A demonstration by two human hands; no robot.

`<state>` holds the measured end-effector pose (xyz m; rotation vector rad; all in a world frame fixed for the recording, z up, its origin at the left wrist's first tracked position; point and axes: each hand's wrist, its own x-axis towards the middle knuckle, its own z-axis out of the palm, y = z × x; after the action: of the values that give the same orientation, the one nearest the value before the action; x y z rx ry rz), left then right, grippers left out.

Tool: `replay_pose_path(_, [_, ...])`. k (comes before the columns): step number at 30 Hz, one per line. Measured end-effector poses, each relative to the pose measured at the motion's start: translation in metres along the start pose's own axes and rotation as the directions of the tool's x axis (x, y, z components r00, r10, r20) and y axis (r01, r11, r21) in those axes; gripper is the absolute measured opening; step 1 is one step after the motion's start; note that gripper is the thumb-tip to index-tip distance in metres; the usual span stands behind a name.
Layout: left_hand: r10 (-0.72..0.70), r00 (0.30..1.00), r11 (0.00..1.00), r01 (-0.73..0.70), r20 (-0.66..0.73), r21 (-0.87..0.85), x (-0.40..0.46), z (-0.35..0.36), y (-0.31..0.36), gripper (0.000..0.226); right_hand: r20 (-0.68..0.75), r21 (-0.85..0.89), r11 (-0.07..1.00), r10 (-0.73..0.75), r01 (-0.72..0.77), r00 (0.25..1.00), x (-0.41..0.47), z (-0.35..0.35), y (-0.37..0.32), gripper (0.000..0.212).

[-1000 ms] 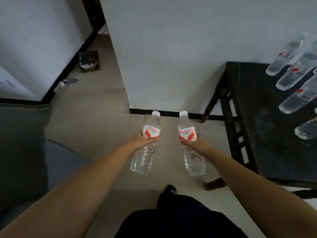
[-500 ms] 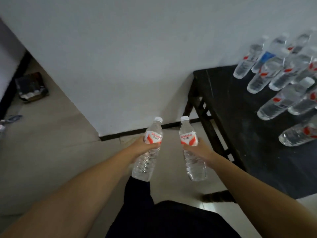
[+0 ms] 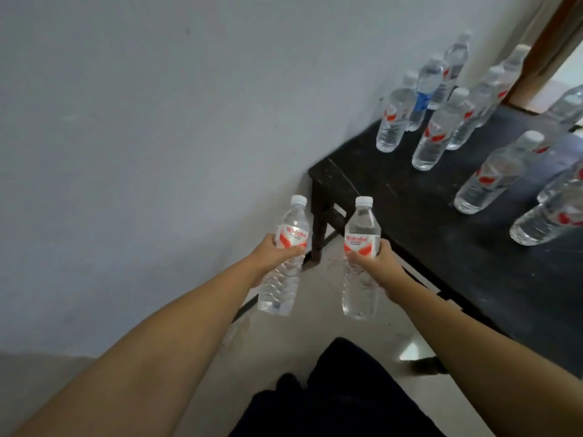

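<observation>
Currently both hands are loaded. The left hand [image 3: 273, 254] is wrapped round the label band of the left bottle [image 3: 279, 288], thumb across the front. The right hand [image 3: 377, 264] grips the right bottle [image 3: 359, 288] the same way, fingers curled about its label. Both bottles are upright, white caps on, filled with clear water. They are held side by side but apart, out over the floor [image 3: 318, 329] in front of the body.

Outward: the black table [image 3: 403, 216] lies at 2 o'clock from the hands, its near corner just beyond the right bottle's cap. A cluster of like bottles [image 3: 437, 137] stands on it from 1 to 3 o'clock, with one blue-labelled bottle [image 3: 422, 100] close to the wall [image 3: 157, 121].

Change over the last second: the view has swung right. The table, formerly at the 3 o'clock edge, now fills the right half, and more of the cluster shows. The hallway at 11 o'clock has gone from view. Grips and bottle spacing are unchanged.

Reading: the carry looks nearly over, and the person is squaring up to the table. Likely next step is to set both bottles upright near the corner, short of the cluster so none gets knocked.
</observation>
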<state>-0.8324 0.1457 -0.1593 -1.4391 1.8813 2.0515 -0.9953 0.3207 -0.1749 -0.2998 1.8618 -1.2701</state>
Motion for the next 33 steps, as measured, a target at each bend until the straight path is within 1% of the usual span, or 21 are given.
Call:
replay_pose_path(3, [0.001, 0.999, 0.999, -0.003, 0.041, 0.054, 0.035, 0.009, 0.018, 0.078, -0.064, 0.052, 0.997, 0.059, -0.055, 0.996, 0.024, -0.010, -0.008, 0.061])
replay_pose_path(4, [0.005, 0.998, 0.998, -0.009, 0.056, 0.061, 0.049, 0.012, 0.027, 0.076, -0.093, 0.053, 0.997, 0.060, -0.055, 0.994, 0.035, -0.015, -0.014, 0.065])
replay_pose_path(6, [0.019, 0.998, 0.997, -0.024, 0.065, 0.079, 0.072, 0.019, 0.050, 0.064, -0.151, 0.064, 0.997, 0.063, -0.054, 0.986, 0.058, -0.026, -0.027, 0.070])
replay_pose_path(9, [0.078, 0.991, 0.986, -0.094, 0.113, 0.140, 0.109, 0.030, 0.088, 0.036, -0.207, 0.083, 0.996, 0.035, -0.018, 0.978, 0.088, -0.047, -0.053, 0.066])
replay_pose_path(11, [0.138, 0.984, 0.973, -0.156, 0.112, 0.169, 0.135, 0.037, 0.115, 0.032, -0.245, 0.098, 0.995, 0.020, 0.004, 0.969, 0.106, -0.062, -0.071, 0.079])
replay_pose_path(12, [0.167, 0.981, 0.968, -0.181, 0.093, 0.171, 0.145, 0.042, 0.128, 0.035, -0.264, 0.103, 0.995, 0.013, 0.014, 0.964, 0.115, -0.069, -0.079, 0.084])
replay_pose_path(13, [0.196, 0.978, 0.964, -0.205, 0.071, 0.171, 0.158, 0.047, 0.141, 0.042, -0.288, 0.104, 0.994, 0.003, 0.028, 0.958, 0.124, -0.076, -0.088, 0.084])
replay_pose_path(15, [0.218, 0.975, 0.959, -0.221, 0.032, 0.178, 0.179, 0.057, 0.162, 0.065, -0.343, 0.103, 0.993, -0.026, 0.065, 0.939, 0.138, -0.085, -0.099, 0.079])
replay_pose_path(16, [0.229, 0.973, 0.956, -0.231, 0.027, 0.179, 0.186, 0.062, 0.169, 0.073, -0.363, 0.098, 0.992, -0.044, 0.085, 0.931, 0.144, -0.086, -0.101, 0.077])
replay_pose_path(17, [0.244, 0.969, 0.954, -0.247, 0.038, 0.172, 0.196, 0.068, 0.177, 0.074, -0.383, 0.102, 0.990, -0.054, 0.100, 0.922, 0.149, -0.087, -0.101, 0.075])
replay_pose_path(19, [0.269, 0.961, 0.947, -0.277, 0.069, 0.161, 0.216, 0.081, 0.195, 0.071, -0.437, 0.106, 0.988, -0.058, 0.115, 0.898, 0.164, -0.091, -0.103, 0.071])
replay_pose_path(21, [0.326, 0.943, 0.928, -0.332, 0.064, 0.167, 0.222, 0.087, 0.203, 0.069, -0.443, 0.116, 0.986, -0.059, 0.123, 0.894, 0.164, -0.086, -0.103, 0.072])
replay_pose_path(23, [0.357, 0.931, 0.910, -0.365, 0.075, 0.196, 0.236, 0.097, 0.214, 0.070, -0.482, 0.129, 0.984, -0.044, 0.121, 0.875, 0.172, -0.087, -0.103, 0.075])
replay_pose_path(26, [0.373, 0.924, 0.902, -0.382, 0.085, 0.200, 0.249, 0.106, 0.214, 0.076, -0.504, 0.120, 0.985, -0.044, 0.121, 0.862, 0.173, -0.086, -0.098, 0.078])
replay_pose_path(29, [0.419, 0.902, 0.879, -0.432, 0.103, 0.200, 0.259, 0.110, 0.209, 0.072, -0.513, 0.070, 0.990, -0.068, 0.121, 0.856, 0.177, -0.087, -0.095, 0.080])
replay_pose_path(33, [0.452, 0.873, 0.855, -0.482, 0.184, 0.191, 0.265, 0.108, 0.204, 0.071, -0.569, 0.031, 0.993, -0.077, 0.115, 0.819, 0.184, -0.081, -0.094, 0.080])
